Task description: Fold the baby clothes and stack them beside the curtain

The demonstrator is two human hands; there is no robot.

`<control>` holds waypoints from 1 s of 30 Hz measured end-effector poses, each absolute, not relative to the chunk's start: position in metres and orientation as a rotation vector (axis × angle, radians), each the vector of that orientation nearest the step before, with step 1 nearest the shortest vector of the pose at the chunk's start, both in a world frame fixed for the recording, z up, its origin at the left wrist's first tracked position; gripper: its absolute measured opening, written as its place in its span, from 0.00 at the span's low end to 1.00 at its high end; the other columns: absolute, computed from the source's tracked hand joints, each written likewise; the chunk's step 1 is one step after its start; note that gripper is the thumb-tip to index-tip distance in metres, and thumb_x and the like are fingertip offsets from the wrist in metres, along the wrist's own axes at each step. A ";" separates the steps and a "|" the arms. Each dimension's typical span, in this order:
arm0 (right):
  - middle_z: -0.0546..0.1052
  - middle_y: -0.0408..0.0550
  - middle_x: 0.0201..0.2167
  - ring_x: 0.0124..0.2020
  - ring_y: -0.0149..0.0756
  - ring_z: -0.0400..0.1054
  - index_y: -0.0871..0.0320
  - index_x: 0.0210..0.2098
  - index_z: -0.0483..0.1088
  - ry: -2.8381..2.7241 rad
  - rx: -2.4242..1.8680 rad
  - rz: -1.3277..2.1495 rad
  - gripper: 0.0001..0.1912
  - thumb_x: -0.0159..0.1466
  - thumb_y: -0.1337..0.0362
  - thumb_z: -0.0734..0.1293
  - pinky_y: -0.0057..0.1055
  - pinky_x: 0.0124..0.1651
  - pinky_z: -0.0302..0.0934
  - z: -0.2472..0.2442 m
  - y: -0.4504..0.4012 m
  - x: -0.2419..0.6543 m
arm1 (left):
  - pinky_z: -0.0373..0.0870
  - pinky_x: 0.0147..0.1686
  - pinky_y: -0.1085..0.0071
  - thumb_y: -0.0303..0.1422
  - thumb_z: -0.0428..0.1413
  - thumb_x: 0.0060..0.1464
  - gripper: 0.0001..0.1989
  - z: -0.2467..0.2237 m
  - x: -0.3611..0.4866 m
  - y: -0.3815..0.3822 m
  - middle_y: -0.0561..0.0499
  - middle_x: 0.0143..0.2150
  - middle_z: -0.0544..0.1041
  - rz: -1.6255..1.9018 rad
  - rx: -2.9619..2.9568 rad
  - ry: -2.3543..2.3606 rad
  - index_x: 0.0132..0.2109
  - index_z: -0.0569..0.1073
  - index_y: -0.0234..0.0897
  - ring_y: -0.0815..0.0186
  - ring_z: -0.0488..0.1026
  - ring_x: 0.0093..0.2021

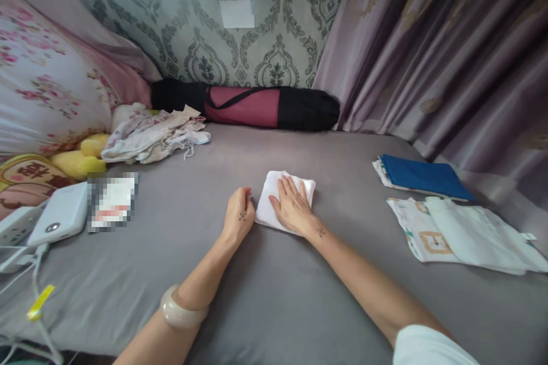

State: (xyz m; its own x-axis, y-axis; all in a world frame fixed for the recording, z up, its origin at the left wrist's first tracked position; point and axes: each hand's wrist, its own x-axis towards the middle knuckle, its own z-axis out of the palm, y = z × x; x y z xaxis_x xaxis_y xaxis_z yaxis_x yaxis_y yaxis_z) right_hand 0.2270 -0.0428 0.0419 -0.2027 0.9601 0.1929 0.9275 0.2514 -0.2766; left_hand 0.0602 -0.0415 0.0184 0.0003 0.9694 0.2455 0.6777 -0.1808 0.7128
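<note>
A folded white cloth is lying on the grey sheet; the right hand is resting flat on top of it, fingers slightly spread; the left hand is lying loosely curled just beside its left edge, and whether it is pinching anything I cannot tell; a blue cloth is lying well apart, farther right.

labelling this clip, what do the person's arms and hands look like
The left hand has a small dark mark, the right hand one by the wrist. The left forearm wears a thick pale bangle; the right arm shows a white sleeve.
</note>
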 end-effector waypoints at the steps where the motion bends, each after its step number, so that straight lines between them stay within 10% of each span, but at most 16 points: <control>1: 0.49 0.63 0.70 0.72 0.48 0.38 0.71 0.68 0.51 -2.216 -1.756 0.170 0.33 0.72 0.54 0.50 0.51 0.70 0.27 0.040 -0.044 0.230 | 0.70 0.50 0.61 0.24 0.45 0.56 0.13 0.019 0.061 -0.042 0.42 0.44 0.77 1.004 1.899 1.689 0.46 0.69 0.35 0.59 0.74 0.48; 22: 0.47 0.62 0.71 0.72 0.47 0.36 0.68 0.68 0.51 -2.054 -1.806 0.380 0.33 0.70 0.55 0.53 0.51 0.70 0.34 0.027 -0.048 0.271 | 0.68 0.40 0.66 0.38 0.51 0.58 0.17 0.036 0.073 -0.049 0.44 0.38 0.77 0.802 1.798 1.612 0.49 0.71 0.33 0.61 0.73 0.37; 30: 0.75 0.59 0.52 0.52 0.40 0.72 0.61 0.59 0.64 -1.321 -1.847 0.749 0.23 0.65 0.63 0.59 0.37 0.54 0.65 0.026 -0.056 0.303 | 0.60 0.21 0.76 0.45 0.64 0.44 0.24 0.050 0.087 -0.050 0.54 0.23 0.71 0.696 1.006 1.096 0.41 0.74 0.29 0.71 0.66 0.20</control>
